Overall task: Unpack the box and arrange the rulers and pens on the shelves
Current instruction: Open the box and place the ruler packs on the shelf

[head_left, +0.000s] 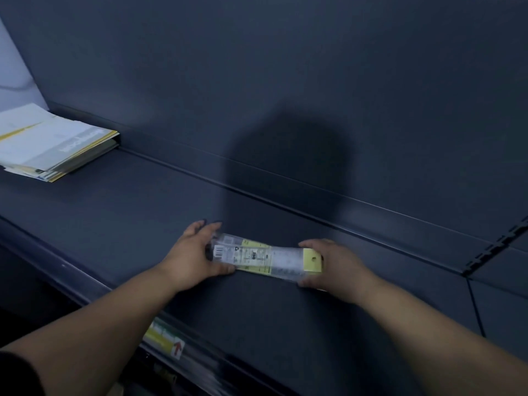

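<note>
A stack of clear plastic rulers with yellow and white labels lies flat on the dark shelf, near its middle. My left hand grips the barcode end of the stack. At the opposite end, with the yellow hang tab, my right hand holds it, fingers curled over the back and thumb underneath. No pens or box are in view.
A pile of white and yellow paper packs sits at the shelf's back left. A shelf-edge strip with a yellow label and red arrow runs along the front. A slotted upright is at the right.
</note>
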Available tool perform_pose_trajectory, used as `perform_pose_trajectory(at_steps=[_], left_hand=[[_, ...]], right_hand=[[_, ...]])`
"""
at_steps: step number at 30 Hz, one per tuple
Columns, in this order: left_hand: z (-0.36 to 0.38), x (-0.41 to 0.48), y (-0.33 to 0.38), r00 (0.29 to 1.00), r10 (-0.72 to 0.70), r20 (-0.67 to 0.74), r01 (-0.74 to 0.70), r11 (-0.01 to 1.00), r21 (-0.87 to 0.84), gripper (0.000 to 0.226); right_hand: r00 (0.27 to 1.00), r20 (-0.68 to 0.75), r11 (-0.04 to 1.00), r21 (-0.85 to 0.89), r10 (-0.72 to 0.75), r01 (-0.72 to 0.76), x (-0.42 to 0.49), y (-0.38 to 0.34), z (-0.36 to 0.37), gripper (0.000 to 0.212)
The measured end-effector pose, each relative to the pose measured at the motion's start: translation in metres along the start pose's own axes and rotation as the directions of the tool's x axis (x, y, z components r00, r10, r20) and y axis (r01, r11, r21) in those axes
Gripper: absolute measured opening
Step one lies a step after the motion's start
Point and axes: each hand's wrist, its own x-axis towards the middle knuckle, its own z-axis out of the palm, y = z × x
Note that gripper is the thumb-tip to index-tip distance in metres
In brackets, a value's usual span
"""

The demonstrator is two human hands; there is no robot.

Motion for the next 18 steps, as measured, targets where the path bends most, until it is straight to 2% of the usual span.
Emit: perform_pose_trajectory(at_steps=[6, 11, 15, 18], left_hand=[[0.009, 0.015, 0.003, 0.998, 0.055, -0.034, -0.057, 0.996, -0.066, 0.09], [0.013, 0.014, 0.015, 0.973, 0.063, -0.222, -0.055, 0.998, 0.043, 0.081], [0.007, -0.025, -0.001, 0.945, -0.044, -0.325, 0.045, 0.999, -0.005, 0.062], [-0.003, -0.083, -0.029, 0.885, -0.171, -0.434, 0.17, 0.985, -0.04, 0.049]], right_hand=[[0.987, -0.153, 0.999, 0.022, 0.052, -0.049, -0.009, 0.002, 0.005, 0.08], [0.958, -0.272, 0.986, -0.161, -0.09, 0.047, -0.02, -0.015, 0.008, 0.082], [0.943, -0.209, 0.962, -0.139, -0.261, 0.235, -0.017, -0.049, 0.015, 0.063], [0.913, -0.117, 0.92, -0.082, -0.39, 0.383, -0.012, -0.087, 0.033, 0.058]])
